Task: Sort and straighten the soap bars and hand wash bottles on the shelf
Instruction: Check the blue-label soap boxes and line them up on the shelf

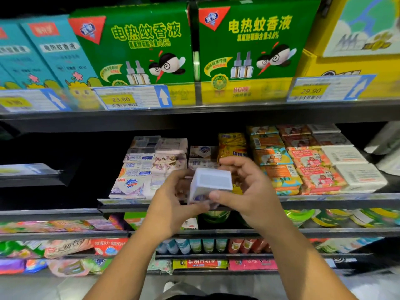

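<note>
Shelf (329, 202) | soap bars (311, 167) behind | left hand (173, 199), right hand (251, 191) grip white box (211, 183) | green cartons (134, 46) above

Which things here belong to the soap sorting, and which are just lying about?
Job: small white soap box held by left hand and right hand; stacked white boxed soaps; orange wrapped soap bars.
Not job: green cardboard mosquito-liquid boxes; teal cardboard boxes.

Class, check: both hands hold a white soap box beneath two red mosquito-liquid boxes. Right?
No: the head view shows the mosquito-liquid boxes are green, not red. The left hand and right hand do hold the white soap box beneath them.
</note>
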